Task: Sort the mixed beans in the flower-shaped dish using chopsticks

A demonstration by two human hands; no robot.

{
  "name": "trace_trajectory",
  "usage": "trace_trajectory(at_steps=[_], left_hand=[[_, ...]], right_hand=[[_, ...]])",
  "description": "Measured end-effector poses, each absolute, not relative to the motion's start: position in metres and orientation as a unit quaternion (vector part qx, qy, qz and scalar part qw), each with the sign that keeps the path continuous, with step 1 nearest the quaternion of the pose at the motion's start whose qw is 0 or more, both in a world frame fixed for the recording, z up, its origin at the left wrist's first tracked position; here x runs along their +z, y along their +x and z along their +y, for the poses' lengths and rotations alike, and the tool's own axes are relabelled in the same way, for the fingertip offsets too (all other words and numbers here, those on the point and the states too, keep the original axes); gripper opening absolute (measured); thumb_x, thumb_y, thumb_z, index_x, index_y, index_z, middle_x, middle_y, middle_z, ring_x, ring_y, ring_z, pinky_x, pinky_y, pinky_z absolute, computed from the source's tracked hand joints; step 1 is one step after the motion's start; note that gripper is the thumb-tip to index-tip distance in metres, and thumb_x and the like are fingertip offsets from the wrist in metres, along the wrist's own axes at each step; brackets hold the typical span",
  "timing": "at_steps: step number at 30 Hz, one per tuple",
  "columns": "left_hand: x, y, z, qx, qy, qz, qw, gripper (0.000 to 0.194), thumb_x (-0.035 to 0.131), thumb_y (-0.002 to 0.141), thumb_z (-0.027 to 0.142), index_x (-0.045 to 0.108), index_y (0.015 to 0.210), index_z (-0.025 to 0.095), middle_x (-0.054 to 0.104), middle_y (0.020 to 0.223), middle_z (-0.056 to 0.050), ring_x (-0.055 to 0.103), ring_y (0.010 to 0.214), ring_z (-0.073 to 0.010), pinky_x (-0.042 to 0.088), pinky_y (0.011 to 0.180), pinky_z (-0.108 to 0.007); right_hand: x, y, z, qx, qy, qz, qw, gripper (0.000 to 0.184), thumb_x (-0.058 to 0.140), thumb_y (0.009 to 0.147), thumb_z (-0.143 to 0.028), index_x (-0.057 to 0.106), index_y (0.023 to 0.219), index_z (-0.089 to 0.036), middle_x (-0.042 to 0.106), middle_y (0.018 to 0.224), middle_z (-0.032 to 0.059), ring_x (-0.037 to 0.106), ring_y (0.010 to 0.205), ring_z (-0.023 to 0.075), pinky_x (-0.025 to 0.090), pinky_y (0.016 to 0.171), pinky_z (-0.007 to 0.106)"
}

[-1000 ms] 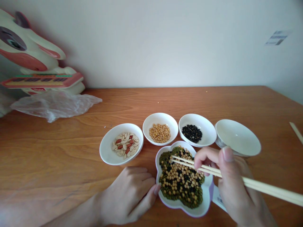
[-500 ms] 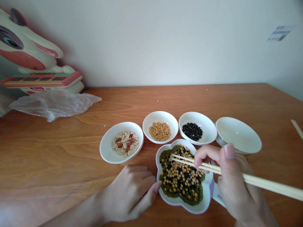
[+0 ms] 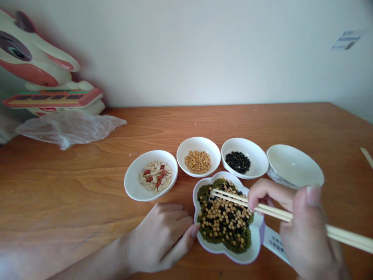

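Here the right hand [image 3: 303, 229] grips a pair of pale wooden chopsticks [image 3: 233, 197], fingers pinched round them near the middle, the long ends running off past the right edge. Their tips hang close together over the far left part of the mixed beans [image 3: 223, 223]; whether they touch a bean cannot be told. The beans, a heap of green, tan and black ones, fill a white flower-shaped dish [image 3: 258, 249] at the near edge of the table [image 3: 72, 186].

The left hand [image 3: 160, 237] lies loosely curled on the wood, holding nothing, its thumb tip touching the dish's left rim.

Beyond the dish stands a row of four round, smooth white bowls. The peanut bowl [image 3: 132, 186], at the left, holds pale split kernels and a few red-skinned ones. Next, the soy bowl [image 3: 186, 146] holds small round tan beans, and the black-bean bowl [image 3: 258, 155] a small pile of shiny black ones. The empty bowl [image 3: 294, 169] tilts a little, its near rim partly hidden behind the right hand's knuckles.

A printed label [image 3: 276, 245] pokes out from under the dish's right side, half covered by the hand.

Well apart, at the far left, a crumpled clear plastic bag [image 3: 70, 126] lies before a glossy cream and red toy [image 3: 37, 74] against the plain wall. The table is warm, grained wood.
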State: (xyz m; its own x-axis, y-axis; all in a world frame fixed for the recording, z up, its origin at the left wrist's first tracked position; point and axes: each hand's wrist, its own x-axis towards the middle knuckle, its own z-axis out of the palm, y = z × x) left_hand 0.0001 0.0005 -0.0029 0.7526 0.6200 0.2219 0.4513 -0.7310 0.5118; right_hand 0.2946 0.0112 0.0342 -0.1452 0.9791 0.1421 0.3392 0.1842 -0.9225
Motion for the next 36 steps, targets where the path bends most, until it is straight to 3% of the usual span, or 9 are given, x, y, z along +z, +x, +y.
trace_trajectory(at_steps=[7, 18, 29, 36], left_hand=[[-0.001, 0.001, 0.001, 0.198, 0.911, 0.291, 0.214, 0.039, 0.032, 0.116, 0.021, 0.050, 0.081, 0.022, 0.063, 0.075, -0.002, 0.051, 0.065, -0.0186, 0.034, 0.065, -0.036], [-0.001, 0.000, 0.000, 0.196, 0.909, 0.292, 0.225, 0.038, 0.035, 0.115, 0.019, 0.052, 0.081, 0.022, 0.063, 0.075, -0.002, 0.051, 0.065, -0.0186, 0.036, 0.064, -0.037], [-0.003, 0.000, -0.001, 0.190, 0.909, 0.293, 0.226, 0.039, 0.034, 0.115, 0.020, 0.052, 0.081, 0.021, 0.063, 0.075, -0.002, 0.051, 0.065, -0.0183, 0.036, 0.064, -0.037], [-0.001, 0.000, 0.000, 0.193, 0.909, 0.293, 0.224, 0.038, 0.034, 0.115, 0.020, 0.053, 0.081, 0.021, 0.064, 0.075, -0.002, 0.052, 0.064, -0.0183, 0.036, 0.064, -0.037]], right_hand=[[0.043, 0.279, 0.012, 0.385, -0.512, -0.648, 0.411, 0.082, 0.016, 0.108, -0.076, 0.068, 0.075, -0.024, 0.061, 0.062, 0.0024, 0.055, 0.059, 0.0171, 0.037, 0.055, 0.033], [0.064, 0.261, 0.006, 0.362, -0.559, -0.625, 0.407, 0.079, 0.022, 0.108, -0.078, 0.067, 0.072, -0.023, 0.056, 0.061, 0.0019, 0.049, 0.059, 0.0182, 0.031, 0.060, 0.036], [0.056, 0.269, 0.009, 0.359, -0.537, -0.628, 0.434, 0.077, 0.024, 0.110, -0.074, 0.070, 0.070, -0.026, 0.061, 0.061, 0.0029, 0.056, 0.058, 0.0189, 0.038, 0.057, 0.034], [0.055, 0.288, 0.010, 0.286, -0.503, -0.659, 0.481, 0.089, 0.014, 0.103, -0.083, 0.075, 0.065, -0.030, 0.074, 0.071, 0.0097, 0.071, 0.067, 0.0278, 0.045, 0.048, 0.037]])
